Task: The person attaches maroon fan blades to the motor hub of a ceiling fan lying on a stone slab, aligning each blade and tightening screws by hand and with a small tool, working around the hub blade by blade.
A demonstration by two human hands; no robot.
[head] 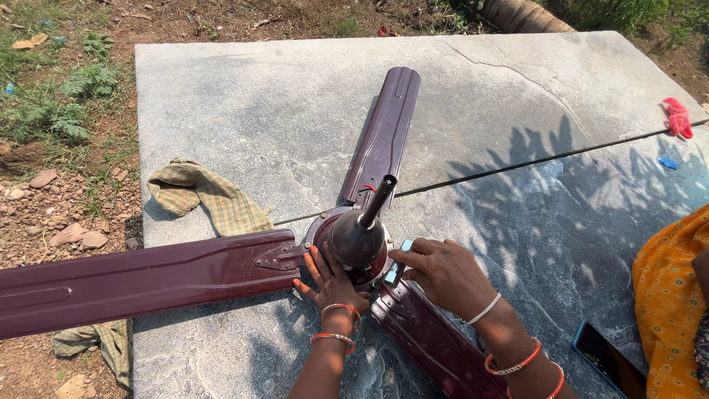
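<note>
Maroon ceiling fan (354, 236) mid-slab (244, 96) | left hand (330, 278) flat on hub, grip apart | right hand (442, 271) grip clamped on silver tool (397, 267)

Your right hand (443, 272) hides most of the small metal tool (397, 267); the left fan blade (140, 279) and the phone (607, 356) run off frame.

1. The ceiling fan (347, 244) is dark maroon and glossy, and lies on a grey stone slab with its downrod tilted upward.
2. Its three blades spread left, away from the person, and toward them on the right.
3. A small metal tool (397, 267), possibly a wrench, sits at the near blade's bracket, partly hidden.
</note>
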